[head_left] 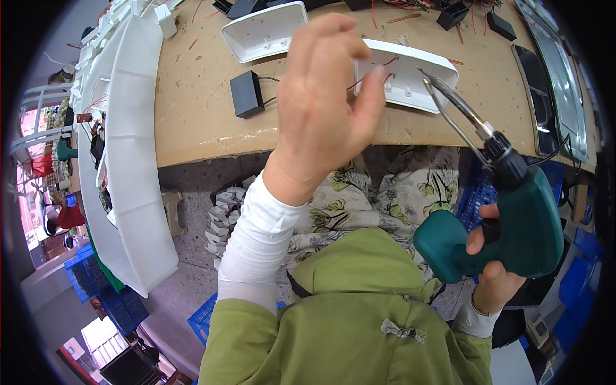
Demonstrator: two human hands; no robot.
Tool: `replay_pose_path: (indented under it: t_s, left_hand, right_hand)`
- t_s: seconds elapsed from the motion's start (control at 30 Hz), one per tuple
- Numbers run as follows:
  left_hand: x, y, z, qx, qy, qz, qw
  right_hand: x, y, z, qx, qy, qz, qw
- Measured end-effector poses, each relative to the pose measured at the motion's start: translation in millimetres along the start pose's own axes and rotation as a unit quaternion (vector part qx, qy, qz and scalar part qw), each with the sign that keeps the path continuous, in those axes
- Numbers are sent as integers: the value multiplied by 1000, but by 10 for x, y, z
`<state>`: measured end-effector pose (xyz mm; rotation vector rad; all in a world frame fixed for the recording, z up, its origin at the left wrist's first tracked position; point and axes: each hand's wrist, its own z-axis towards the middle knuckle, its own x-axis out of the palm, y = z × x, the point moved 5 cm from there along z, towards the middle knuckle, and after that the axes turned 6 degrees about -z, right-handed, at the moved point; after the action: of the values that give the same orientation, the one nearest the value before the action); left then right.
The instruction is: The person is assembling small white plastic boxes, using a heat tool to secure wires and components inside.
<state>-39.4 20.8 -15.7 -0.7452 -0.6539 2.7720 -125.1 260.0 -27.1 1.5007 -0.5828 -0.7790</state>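
Observation:
My right hand [497, 282] is wrapped round a green soldering gun [529, 221], its finger at the trigger. The gun's metal tip and thin solder feed tube [449, 102] reach over a white plastic housing [410, 80], which holds red wires. My left hand [324, 102] is raised over the bench, slightly blurred, with bent fingers and the thumb held apart; nothing shows between them. It hides the left end of that housing. Beside my left hand lies a black box [247, 94] with a dark cable running behind the hand. Behind it stands a second white housing [266, 35].
A long white plastic bin [131, 154] borders the bench [199, 122] on the left, with white parts heaped beyond it. Small black boxes [452, 16] and loose red wires lie at the back. A dark panel [534, 90] and a clear-topped tray [564, 96] are at right.

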Motion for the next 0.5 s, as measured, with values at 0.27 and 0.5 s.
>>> replay_pose_path:
  t_s: [0.27,0.5]
  left_hand:
    - [132,268,105,-291,166,-107,936]
    - [211,300,286,-475,232,-177,830]
  right_hand:
    - [-116,-2,-33,-21,-37,13,999]
    - [-147,-28,-43,-14,-22,24,999]
